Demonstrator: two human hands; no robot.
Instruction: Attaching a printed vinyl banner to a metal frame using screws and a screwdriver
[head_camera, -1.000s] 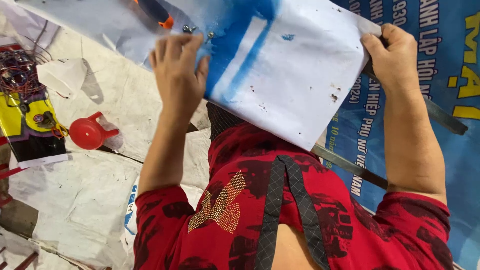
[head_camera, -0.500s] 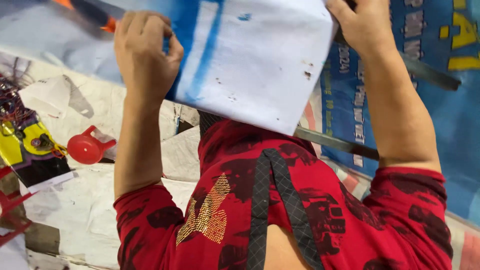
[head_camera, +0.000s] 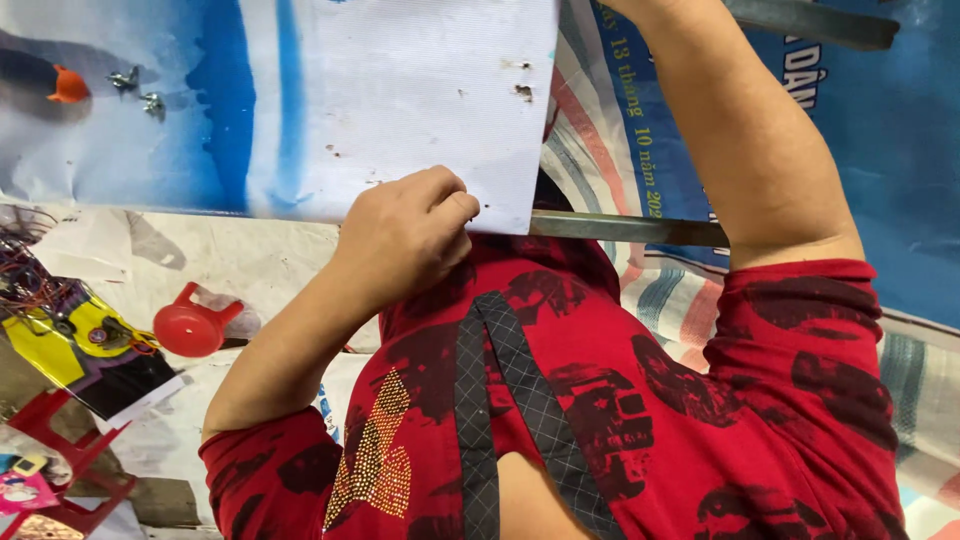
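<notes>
The left hand (head_camera: 405, 235) was pinched shut on the lower edge of the white-and-blue printed sheet (head_camera: 400, 100), keeping it taut and spread above the red shirt (head_camera: 600, 400); the right arm (head_camera: 740, 150) reached up past the frame, so its hand's grip could not be told, though it probably held the sheet's far edge; a metal bar (head_camera: 630, 230) ran just beneath, and a red funnel (head_camera: 190, 325) lay well apart on the littered floor covering (head_camera: 250, 260).

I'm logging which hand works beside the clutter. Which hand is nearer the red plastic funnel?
Left. The left hand grips the bottom edge of the white-and-blue sheet, right of and slightly above the red funnel. The right hand is out of view past the top edge.
</notes>
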